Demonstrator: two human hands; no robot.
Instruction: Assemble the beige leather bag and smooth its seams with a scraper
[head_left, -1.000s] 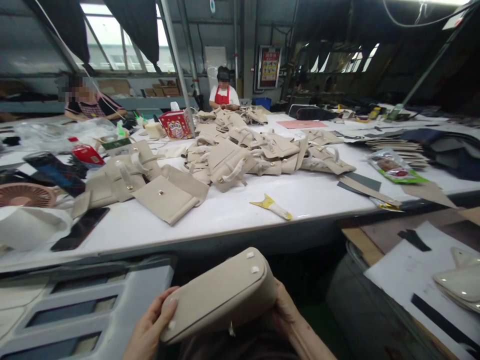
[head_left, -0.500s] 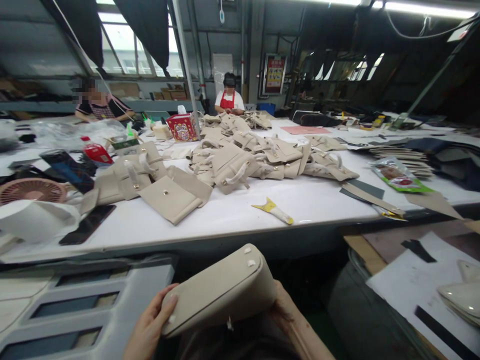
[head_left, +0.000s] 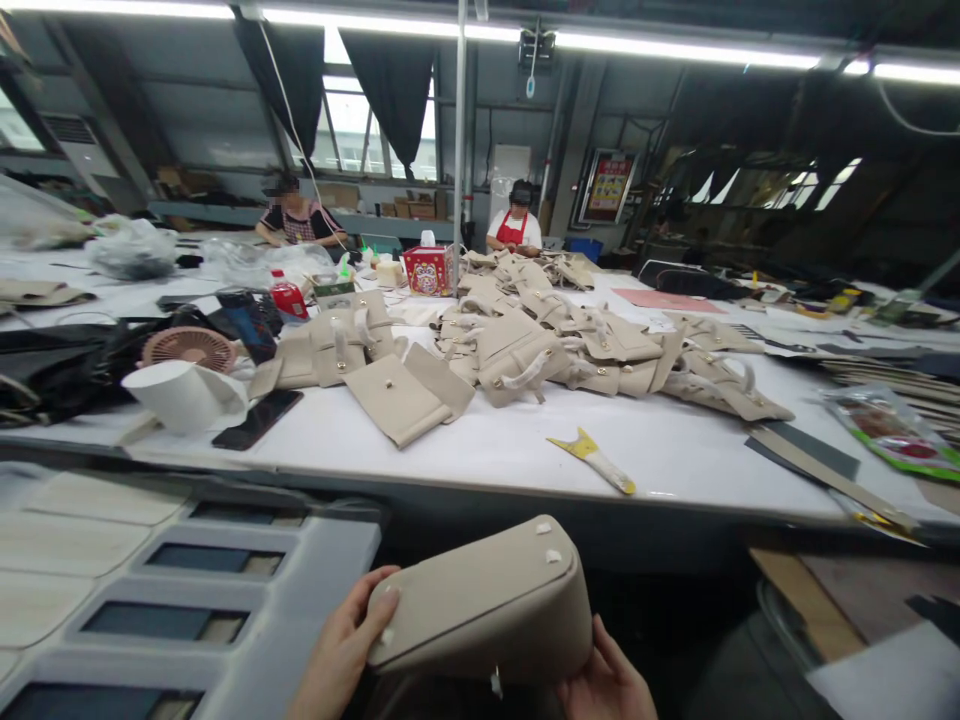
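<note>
So we've got this big white surface [head_left: 487,455], with a heap of beige bags [head_left: 517,340] across its middle. Our boxy bag [head_left: 480,600] is off it, held just in front of the near edge, bottom facing up, long axis slanting from lower left to upper right. Red box [head_left: 429,272] toward the far edge has white tissue poking out; clear packet [head_left: 892,425] near the near edge, right side, has brown and red stuff inside. Our left hand [head_left: 349,635] pinches the bag's left end, thumb on the bottom; our right hand [head_left: 611,680] cups the right end.
</note>
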